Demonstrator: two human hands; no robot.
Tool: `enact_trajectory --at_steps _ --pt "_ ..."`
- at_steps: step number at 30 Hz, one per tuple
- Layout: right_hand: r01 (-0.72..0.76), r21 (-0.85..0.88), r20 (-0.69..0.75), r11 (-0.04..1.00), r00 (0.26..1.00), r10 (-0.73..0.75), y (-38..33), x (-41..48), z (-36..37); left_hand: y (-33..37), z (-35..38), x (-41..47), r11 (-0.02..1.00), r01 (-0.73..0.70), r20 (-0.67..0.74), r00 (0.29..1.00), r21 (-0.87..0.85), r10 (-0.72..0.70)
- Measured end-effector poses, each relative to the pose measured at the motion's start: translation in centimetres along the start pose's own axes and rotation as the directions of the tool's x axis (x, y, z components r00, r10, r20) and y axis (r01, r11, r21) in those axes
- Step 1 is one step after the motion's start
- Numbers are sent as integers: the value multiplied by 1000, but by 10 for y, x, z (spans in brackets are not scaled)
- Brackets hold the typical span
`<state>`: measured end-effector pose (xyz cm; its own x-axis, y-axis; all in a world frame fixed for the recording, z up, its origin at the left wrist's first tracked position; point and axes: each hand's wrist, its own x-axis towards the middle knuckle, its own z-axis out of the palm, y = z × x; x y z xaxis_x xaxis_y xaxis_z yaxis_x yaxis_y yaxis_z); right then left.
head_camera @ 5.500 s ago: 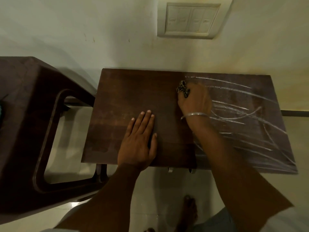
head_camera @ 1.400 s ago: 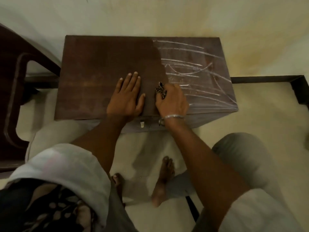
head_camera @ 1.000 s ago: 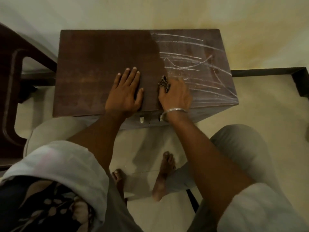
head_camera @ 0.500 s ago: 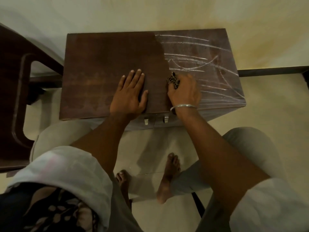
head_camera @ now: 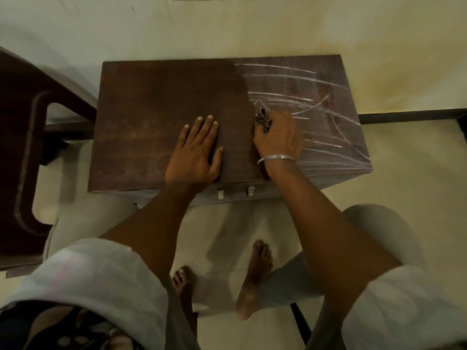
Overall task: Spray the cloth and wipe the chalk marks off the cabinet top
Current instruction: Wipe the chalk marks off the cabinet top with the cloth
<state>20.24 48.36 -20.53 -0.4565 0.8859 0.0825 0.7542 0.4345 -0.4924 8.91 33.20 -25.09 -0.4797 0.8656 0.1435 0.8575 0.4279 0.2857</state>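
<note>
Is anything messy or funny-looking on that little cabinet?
Yes: white chalk marks streak the right part of the cabinet top, while the left part is wiped dark and clean. The right hand grips the cloth right at that edge.

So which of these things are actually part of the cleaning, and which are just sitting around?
Part of the job: cloth, gripped by the right hand; chalk marks; cabinet top; left hand pressing flat on it.
Just about: dark chair; two small handles; bangle on the right wrist.
</note>
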Motion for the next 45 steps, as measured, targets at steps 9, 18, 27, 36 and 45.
enact_trajectory --at_steps 9,18,27,36,45 --pt "-10 -18 -10 1000 1000 9 11 -16 0 -1 0 1 1000 6 -5 1000 -8 -6" --pt "14 25 -7 1000 1000 -14 2 5 2 -1 2 2 1000 -3 -28 1000 -11 3" --pt "19 34 -40 999 999 -18 -7 22 11 -1 2 1 1000 5 -26 1000 -15 -6" --pt "40 -11 -1 999 999 -40 3 9 9 -2 2 1 1000 14 -22 1000 -9 -14" --pt "58 20 5 998 998 -58 -29 71 24 -2 4 1 999 25 -21 999 -34 -26"
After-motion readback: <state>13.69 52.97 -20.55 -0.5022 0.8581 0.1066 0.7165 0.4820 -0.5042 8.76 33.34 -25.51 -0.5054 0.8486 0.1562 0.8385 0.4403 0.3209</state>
